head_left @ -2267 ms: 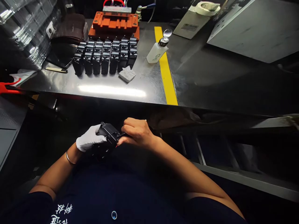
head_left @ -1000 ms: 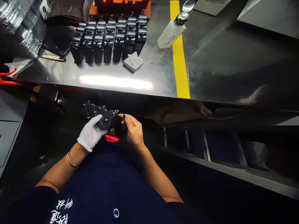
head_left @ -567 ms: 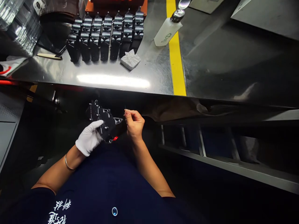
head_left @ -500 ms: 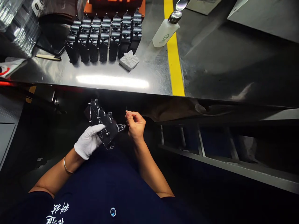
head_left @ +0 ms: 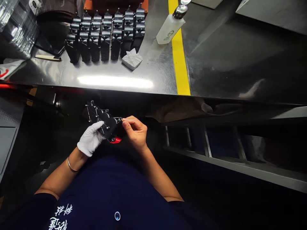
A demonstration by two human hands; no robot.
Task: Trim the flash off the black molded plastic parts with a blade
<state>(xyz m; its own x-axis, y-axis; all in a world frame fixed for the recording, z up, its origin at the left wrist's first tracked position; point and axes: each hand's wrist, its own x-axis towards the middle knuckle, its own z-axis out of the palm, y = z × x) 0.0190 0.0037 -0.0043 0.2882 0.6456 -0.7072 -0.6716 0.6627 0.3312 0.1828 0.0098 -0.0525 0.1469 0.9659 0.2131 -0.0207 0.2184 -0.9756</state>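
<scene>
My left hand [head_left: 90, 139], in a white glove, is closed on a black moulded housing [head_left: 109, 123] with ribs and screw lugs, the thumb lying across its face. The part is held tilted below the bench edge, in front of my body. My bare right hand [head_left: 136, 130] pinches thumb and forefinger together right at the lug on the housing's right end. What is between those fingertips is too small to make out. A red piece [head_left: 116, 140] shows just under the housing's lower edge.
On the metal bench [head_left: 165, 76] stand rows of similar black parts [head_left: 105, 38], with a folded white cloth [head_left: 132, 59] before them. A pen [head_left: 48, 57] lies left. A white bottle [head_left: 169, 30] stands beside the yellow stripe [head_left: 181, 67]. A metal rack [head_left: 216, 163] is at right.
My right hand has moved left, bringing its pinch to the lug; the thin dark sliver above its fingertips no longer shows. The housing has turned slightly and shifted up-left. The red piece has come into view.
</scene>
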